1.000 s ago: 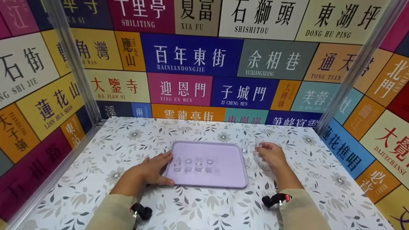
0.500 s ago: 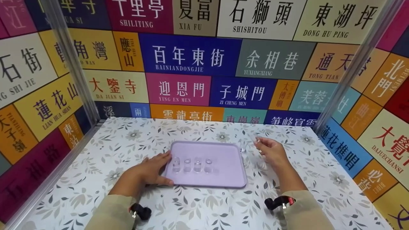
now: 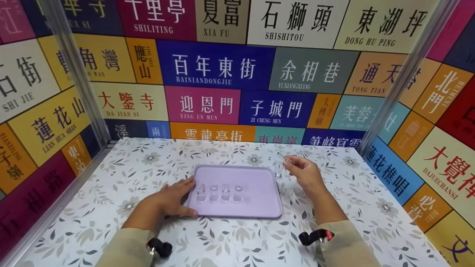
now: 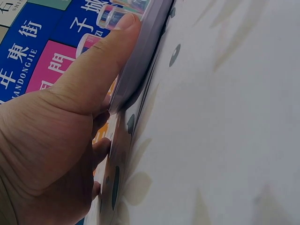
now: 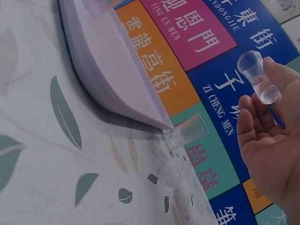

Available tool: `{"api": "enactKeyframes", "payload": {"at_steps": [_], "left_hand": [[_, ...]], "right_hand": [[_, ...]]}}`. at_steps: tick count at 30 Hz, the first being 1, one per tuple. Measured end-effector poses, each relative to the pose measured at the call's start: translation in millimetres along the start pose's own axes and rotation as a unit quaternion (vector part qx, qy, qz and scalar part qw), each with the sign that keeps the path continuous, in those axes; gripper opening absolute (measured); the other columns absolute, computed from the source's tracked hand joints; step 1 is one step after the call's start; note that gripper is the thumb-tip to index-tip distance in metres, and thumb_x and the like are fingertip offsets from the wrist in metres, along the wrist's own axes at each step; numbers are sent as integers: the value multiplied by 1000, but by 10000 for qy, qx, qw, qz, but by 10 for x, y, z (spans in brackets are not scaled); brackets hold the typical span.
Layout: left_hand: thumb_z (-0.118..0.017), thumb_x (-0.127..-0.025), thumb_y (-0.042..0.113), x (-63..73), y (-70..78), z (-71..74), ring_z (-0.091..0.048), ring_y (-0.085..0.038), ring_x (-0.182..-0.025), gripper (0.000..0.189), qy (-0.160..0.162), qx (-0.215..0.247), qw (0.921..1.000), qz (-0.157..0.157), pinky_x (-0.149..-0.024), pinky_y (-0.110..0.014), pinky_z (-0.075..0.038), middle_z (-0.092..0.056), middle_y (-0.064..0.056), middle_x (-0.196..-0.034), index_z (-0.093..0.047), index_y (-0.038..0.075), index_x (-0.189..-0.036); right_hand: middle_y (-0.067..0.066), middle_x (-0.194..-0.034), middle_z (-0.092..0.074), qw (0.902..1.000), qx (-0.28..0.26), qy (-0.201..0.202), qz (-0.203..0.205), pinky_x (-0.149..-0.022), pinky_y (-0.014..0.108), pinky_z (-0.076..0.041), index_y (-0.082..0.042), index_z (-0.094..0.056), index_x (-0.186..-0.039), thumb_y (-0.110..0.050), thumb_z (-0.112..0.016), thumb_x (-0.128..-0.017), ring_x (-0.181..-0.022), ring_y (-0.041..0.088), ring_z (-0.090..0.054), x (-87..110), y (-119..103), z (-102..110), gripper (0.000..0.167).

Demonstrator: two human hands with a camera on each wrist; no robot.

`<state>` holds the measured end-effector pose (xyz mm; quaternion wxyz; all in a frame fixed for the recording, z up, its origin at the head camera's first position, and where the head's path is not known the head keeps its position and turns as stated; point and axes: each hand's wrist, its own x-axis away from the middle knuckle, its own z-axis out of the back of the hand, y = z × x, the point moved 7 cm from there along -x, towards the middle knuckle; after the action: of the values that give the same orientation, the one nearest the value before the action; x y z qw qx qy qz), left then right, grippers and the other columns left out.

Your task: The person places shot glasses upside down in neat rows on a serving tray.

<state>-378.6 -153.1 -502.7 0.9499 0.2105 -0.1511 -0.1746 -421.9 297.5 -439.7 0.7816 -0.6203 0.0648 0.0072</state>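
A lilac tray [image 3: 259,193] lies on the table with several small clear shot glasses [image 3: 226,193] in a row on it. My left hand [image 3: 167,200] rests at the tray's left edge, fingers extended and thumb at the front left corner. The left wrist view shows the thumb [image 4: 98,65] lying along the tray rim. Beyond the tray's right side, my right hand [image 3: 307,174] is raised, pinching a shot glass [image 5: 258,77] between thumb and fingers. That glass is tilted. Another shot glass [image 5: 185,132] stands on the table beside the tray's far right corner.
A white tabletop with a leaf and flower print [image 3: 237,243] spreads around the tray. Colourful sign-printed panels [image 3: 217,66] rise behind and at both sides. Clear upright corner strips [image 3: 400,78] stand at the back corners.
My right hand has lifted the pinched shot glass from the table and brought it left, towards the standing glass and the tray. The left hand has stayed at the tray edge.
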Motion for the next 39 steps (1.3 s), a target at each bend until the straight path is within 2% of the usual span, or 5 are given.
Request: {"api": "enactKeyframes", "payload": {"at_steps": [10,15,25,33,39], "left_hand": [[-82,-76,76,-15,4,0,-8,-32,-171,125,-31,39,10000,0,-136,-68,2,-10,9,-183,-22,26,-173],[-83,-74,77,-25,-11,-11,-7,-31,-171,126,-48,77,9999,77,-136,-67,2,-10,11,-182,-22,29,-172],[-82,-73,78,-13,-16,2,-7,-31,-171,127,-51,37,9999,108,-136,-66,4,-8,12,-182,-21,30,-173],[-83,-76,74,11,13,33,-9,-32,-171,123,42,26,10000,32,-136,-67,1,-12,8,-183,-23,27,-172],[-84,-74,74,4,18,10,-8,-33,-170,124,4,108,9999,89,-136,-67,2,-11,9,-183,-23,28,-172]], "right_hand": [[-7,-104,-75,9979,-534,-158,327,-90,21,-62,-1,-69,-135,-27,-86,-93,-102,11,-69,95,-134,-112,51],[-4,-103,-75,9955,-795,-321,393,-92,21,-63,3,-68,-132,-11,-86,-91,-101,11,-71,114,-190,-210,47],[2,-112,-77,9958,-451,-743,303,-90,21,-64,-3,-73,-131,-13,-89,-88,-104,12,-73,194,-253,-420,47],[0,-102,-80,9924,-236,-1111,468,-80,20,-61,-3,-76,-128,-8,-90,-85,-94,13,-70,196,-263,-688,46],[2,-100,-79,9919,12,-1214,373,-78,20,-60,-2,-78,-125,-5,-89,-84,-91,13,-68,207,-183,-868,43]]}}
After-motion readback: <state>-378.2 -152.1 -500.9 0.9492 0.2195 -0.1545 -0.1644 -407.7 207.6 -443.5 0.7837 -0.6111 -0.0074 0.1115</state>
